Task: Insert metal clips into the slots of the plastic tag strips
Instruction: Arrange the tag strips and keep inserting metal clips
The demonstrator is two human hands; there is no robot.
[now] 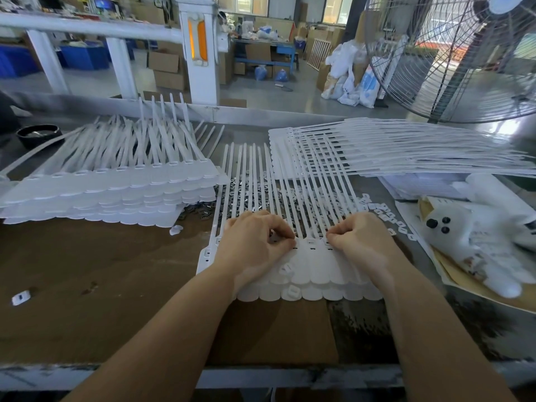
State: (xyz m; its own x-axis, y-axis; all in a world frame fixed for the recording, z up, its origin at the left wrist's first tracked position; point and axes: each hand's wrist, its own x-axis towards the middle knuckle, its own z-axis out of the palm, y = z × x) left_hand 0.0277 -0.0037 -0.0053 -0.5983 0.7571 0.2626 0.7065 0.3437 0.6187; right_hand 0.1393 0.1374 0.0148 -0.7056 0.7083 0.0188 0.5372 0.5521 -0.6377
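Both bare forearms reach in from the near edge, converging on the white plastic tag strip sheet (307, 274) lying flat in front. Left hand (255, 248) sits palm-down on the sheet's left half, fingers curled under, thumb and index fingertips pinched together at the slot row; whatever is in the pinch is too small to make out. Right hand (359, 242) sits on the sheet's right half, knuckles up, fingers curled tight, tips pressed down at the same slot row. Wrists straight, heels of both hands resting on the sheet.
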